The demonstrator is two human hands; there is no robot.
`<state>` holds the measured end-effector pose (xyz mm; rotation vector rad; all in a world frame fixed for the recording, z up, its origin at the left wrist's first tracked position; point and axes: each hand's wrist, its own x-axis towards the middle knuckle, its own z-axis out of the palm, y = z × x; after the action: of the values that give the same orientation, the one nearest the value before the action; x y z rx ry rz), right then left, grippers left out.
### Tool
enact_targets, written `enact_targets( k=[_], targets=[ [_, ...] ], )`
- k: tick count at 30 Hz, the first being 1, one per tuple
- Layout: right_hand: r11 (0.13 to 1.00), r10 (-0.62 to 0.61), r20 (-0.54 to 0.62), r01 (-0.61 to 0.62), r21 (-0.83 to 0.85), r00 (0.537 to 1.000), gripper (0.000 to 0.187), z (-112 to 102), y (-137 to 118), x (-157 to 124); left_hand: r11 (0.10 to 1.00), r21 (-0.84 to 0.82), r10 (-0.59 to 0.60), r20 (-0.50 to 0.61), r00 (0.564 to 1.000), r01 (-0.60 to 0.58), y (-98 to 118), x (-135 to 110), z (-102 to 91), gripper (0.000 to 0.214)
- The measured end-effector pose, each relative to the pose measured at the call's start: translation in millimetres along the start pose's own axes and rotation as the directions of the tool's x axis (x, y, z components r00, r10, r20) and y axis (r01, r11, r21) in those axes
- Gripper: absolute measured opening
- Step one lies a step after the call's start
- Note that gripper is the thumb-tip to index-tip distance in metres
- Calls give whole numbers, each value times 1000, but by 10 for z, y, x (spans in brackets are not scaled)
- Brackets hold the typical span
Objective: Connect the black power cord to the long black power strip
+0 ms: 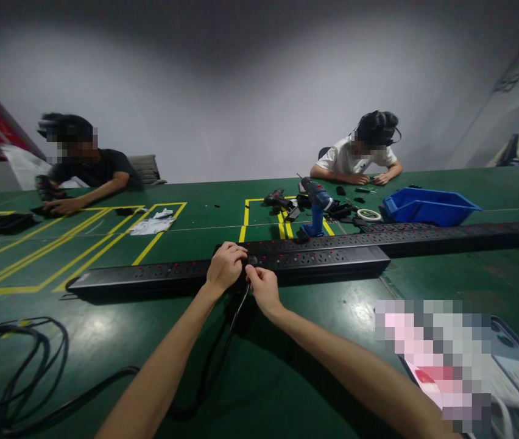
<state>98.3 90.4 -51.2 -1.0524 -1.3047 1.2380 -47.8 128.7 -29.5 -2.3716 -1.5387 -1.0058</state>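
A long black power strip (332, 259) with rows of sockets and small red marks lies across the green table in front of me. My left hand (226, 266) rests on its middle, fingers curled over the top edge. Close beside it, my right hand (263, 286) pinches a black power cord (240, 308) at its upper end, against the strip. A dark plug-like piece (252, 260) shows between the hands, partly covered by fingers; whether it sits in a socket I cannot tell. From there the cord drops toward me and runs left into a loose coil (35, 366).
Behind lies another long black strip (469, 239). Further back are a blue cordless drill (317, 201), a second drill (278, 199), a tape roll (369, 214) and a blue bin (430, 206). Two people sit across the table. A blurred tray-like item (515, 360) is at right.
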Motion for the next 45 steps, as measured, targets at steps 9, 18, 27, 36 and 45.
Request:
enact_targets(
  k=[9,18,27,36,45],
  targets=[
    [993,75,21,-77,91,997,46,9,-23,-12,1000,6,-3,-2,1000,3,28,9,-26,28],
    [999,-25,-41,26,30,999,45,35,59,-53,1000,18,5,-2,1000,-5,3,-1,6,28],
    [995,56,-37,-53,81,998,47,53,-9,31,1000,30,2,15,1000,-3,4,3,-3,25],
    [999,-6,-23,6,37,1000,43,39,42,-75,999,41,5,9,1000,-6,2,3,7,26],
    [989,70,-11,-68,135,997,48,49,-10,25,999,35,3,20,1000,-3,-3,-1,4,29]
  ],
)
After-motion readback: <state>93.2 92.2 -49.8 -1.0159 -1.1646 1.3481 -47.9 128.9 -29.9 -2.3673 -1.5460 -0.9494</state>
